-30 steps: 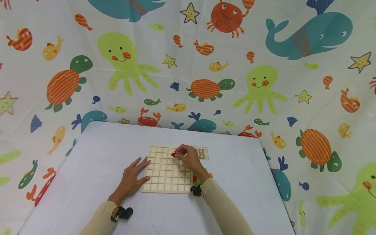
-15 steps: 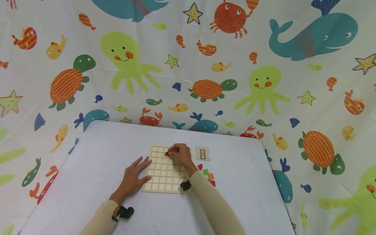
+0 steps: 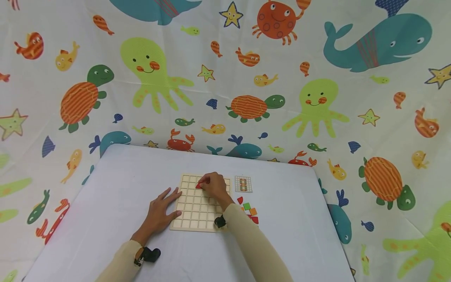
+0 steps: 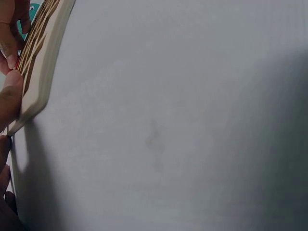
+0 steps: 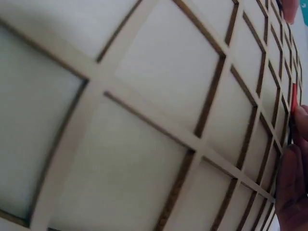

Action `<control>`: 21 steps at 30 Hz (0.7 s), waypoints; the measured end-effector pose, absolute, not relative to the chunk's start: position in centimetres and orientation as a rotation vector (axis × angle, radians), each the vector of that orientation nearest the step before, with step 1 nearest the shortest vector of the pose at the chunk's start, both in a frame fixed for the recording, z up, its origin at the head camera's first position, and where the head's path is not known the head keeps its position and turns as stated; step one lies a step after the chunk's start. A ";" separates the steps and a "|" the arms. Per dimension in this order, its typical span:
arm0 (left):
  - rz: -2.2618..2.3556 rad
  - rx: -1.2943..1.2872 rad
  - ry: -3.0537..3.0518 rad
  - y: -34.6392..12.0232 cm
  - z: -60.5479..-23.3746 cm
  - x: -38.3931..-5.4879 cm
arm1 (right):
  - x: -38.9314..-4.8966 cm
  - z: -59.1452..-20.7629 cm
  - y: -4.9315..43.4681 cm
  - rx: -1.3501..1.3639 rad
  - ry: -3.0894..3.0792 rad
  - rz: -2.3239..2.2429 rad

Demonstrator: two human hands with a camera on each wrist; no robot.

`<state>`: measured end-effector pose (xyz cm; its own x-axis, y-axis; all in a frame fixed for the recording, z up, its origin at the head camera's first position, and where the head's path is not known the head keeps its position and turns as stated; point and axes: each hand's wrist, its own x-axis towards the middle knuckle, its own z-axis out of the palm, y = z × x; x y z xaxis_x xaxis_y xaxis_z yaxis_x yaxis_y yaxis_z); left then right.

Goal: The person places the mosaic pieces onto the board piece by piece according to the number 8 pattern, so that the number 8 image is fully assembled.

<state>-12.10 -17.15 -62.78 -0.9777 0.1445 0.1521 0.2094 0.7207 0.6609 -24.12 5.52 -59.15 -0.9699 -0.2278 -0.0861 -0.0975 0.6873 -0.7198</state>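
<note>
A wooden grid board point(image 3: 192, 216) lies on the table, its square cells framed by raised strips. My left hand point(image 3: 161, 209) rests at its left edge with fingers spread; in the left wrist view the thumb point(image 4: 10, 98) lies on the rim. Over the upper cells, my right hand point(image 3: 215, 186) pinches a small red piece point(image 3: 199, 186) between thumb and fingertips. The piece is at the grid surface, partly covered by the fingers; whether it sits inside a cell I cannot tell. In the right wrist view a red sliver point(image 5: 294, 98) shows beside the fingers.
Right of the board lie several loose pieces, among them a green square point(image 3: 246, 206), an orange square point(image 3: 253, 211) and a red piece point(image 3: 240, 200). A small gridded pattern card point(image 3: 248, 190) lies behind them. A sea-animal curtain point(image 3: 225, 86) hangs behind the white table point(image 3: 289, 203).
My right hand has moved left over the upper part of the board with the red piece and lowered slightly, uncovering the card and loose pieces. The left hand keeps its place on the board.
</note>
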 end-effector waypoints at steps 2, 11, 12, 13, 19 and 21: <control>-1.115 -0.283 -2.848 -17.2 -62.8 -12.1 | -24.1 -59.1 5.4 -0.271 2.740 -1.124; -1.118 -0.288 -2.847 -17.0 -62.9 -12.2 | -23.3 -58.5 8.0 -0.397 2.628 -1.357; -1.117 -0.288 -2.841 -17.0 -62.9 -12.1 | -23.3 -58.3 8.6 -0.408 2.621 -1.378; -1.116 -0.287 -2.837 -17.0 -62.9 -12.1 | -23.1 -58.2 9.3 -0.404 2.621 -1.392; -1.121 -0.270 -2.852 -17.1 -62.5 -12.1 | -22.6 -57.8 13.6 -0.297 2.629 -1.485; -1.121 -0.265 -2.860 -17.2 -62.4 -12.1 | -22.2 -57.6 15.1 -0.245 2.631 -1.506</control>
<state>-12.11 -17.16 -62.40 -0.9835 0.1380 0.1169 0.1807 0.7212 0.6687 -22.23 15.07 -57.61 -0.9820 -0.1888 -0.0069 -0.0896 0.4976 -0.8628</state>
